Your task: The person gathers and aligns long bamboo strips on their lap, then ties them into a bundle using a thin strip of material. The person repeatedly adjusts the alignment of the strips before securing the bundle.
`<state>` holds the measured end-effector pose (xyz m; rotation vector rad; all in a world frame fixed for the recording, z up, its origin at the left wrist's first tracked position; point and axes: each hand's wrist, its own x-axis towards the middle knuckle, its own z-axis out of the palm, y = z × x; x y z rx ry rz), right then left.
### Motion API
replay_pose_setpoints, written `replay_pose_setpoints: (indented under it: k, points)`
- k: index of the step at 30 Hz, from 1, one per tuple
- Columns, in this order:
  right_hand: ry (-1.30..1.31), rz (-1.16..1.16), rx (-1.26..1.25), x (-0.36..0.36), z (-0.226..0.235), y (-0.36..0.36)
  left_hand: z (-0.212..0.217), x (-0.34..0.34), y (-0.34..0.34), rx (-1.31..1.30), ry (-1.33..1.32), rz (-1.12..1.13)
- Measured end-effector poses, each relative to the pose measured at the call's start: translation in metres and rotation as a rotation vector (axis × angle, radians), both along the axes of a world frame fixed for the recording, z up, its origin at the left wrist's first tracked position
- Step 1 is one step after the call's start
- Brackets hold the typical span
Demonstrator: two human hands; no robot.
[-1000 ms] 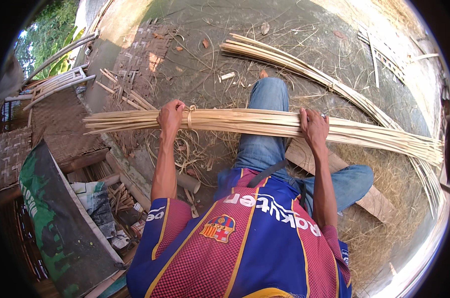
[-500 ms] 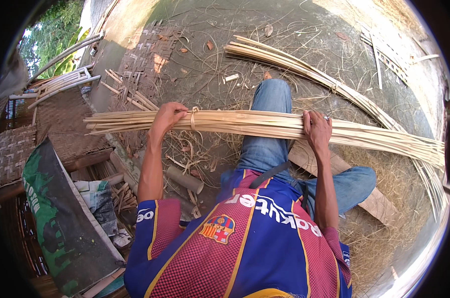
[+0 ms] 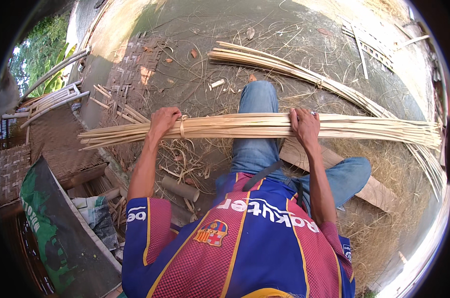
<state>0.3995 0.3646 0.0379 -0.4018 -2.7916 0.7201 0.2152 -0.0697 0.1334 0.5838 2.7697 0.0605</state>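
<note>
A long bundle of pale bamboo strips (image 3: 235,125) lies crosswise in front of me, over my raised knee. Toward its left end a thin tie (image 3: 182,126) is wrapped round it. Just left of that tie, my left hand (image 3: 164,120) grips the bundle, its thumb underneath hidden. My right hand (image 3: 305,126) is closed over the bundle right of the knee, with a ring on one finger. Past it the strips fan out loosely at the right end.
A second bundle of strips (image 3: 304,77) lies on the ground beyond, curving to the right. A wooden plank (image 3: 329,159) is under my right leg. Bamboo tube (image 3: 180,188), shavings (image 3: 195,156) and a woven mat (image 3: 130,74) lie leftward. A dark green-printed sheet (image 3: 66,233) stands at lower left.
The bundle has tilted, its right end rising and its left end dropping slightly. Both hands keep their hold on it. The whole view has shifted a little.
</note>
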Motion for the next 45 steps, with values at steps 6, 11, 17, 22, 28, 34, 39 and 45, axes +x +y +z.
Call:
replay_pose_setpoints:
  k: [6,11,17,22,28,34,39,45]
  points:
    - [0.063,-0.011,-0.072,0.001,-0.005,0.0,0.014,-0.052,-0.028,-0.008,-0.561,0.062]
    - [0.452,-0.179,-0.125,0.027,-0.002,0.02,0.033,-0.012,0.076,0.113,-0.054,0.035]
    - [0.639,-1.059,-0.431,0.085,-0.013,0.106,-0.008,0.109,0.264,0.487,-0.164,-0.486]
    - [0.832,-1.442,-1.374,0.117,-0.09,0.194,-0.058,0.139,0.36,0.318,-0.123,-0.68]
    - [1.089,-0.965,-1.926,0.081,-0.086,0.201,-0.068,0.14,0.37,0.199,-0.066,-0.703]
    - [0.965,-0.956,-1.699,0.075,-0.056,0.119,-0.016,0.132,0.298,0.243,-0.177,-0.651]
    - [0.882,-0.835,-1.913,0.098,-0.058,0.086,-0.017,0.112,0.195,0.154,-0.217,-0.606]
    - [1.166,-0.882,-2.203,0.104,-0.08,0.135,0.014,0.092,0.12,0.093,-0.217,-0.546]
